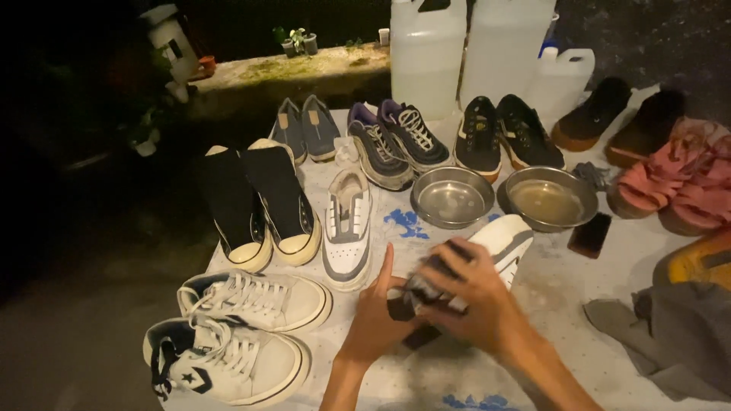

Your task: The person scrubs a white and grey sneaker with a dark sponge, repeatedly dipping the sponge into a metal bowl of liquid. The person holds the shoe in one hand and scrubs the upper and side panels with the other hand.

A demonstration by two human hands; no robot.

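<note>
Both hands [434, 301] clasp a white sneaker [499, 243], wrists angled inward.

White sneaker [499, 243], black high-tops [263, 202], silver bowls [452, 198], pink sandals [670, 186]

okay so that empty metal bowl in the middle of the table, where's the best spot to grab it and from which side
Probably the near rim of the empty metal bowl, pinched from above on the side facing the hands. It sits upright with its thin lip exposed there; the bowl holding liquid crowds its right edge and shoes line the far side.
</note>
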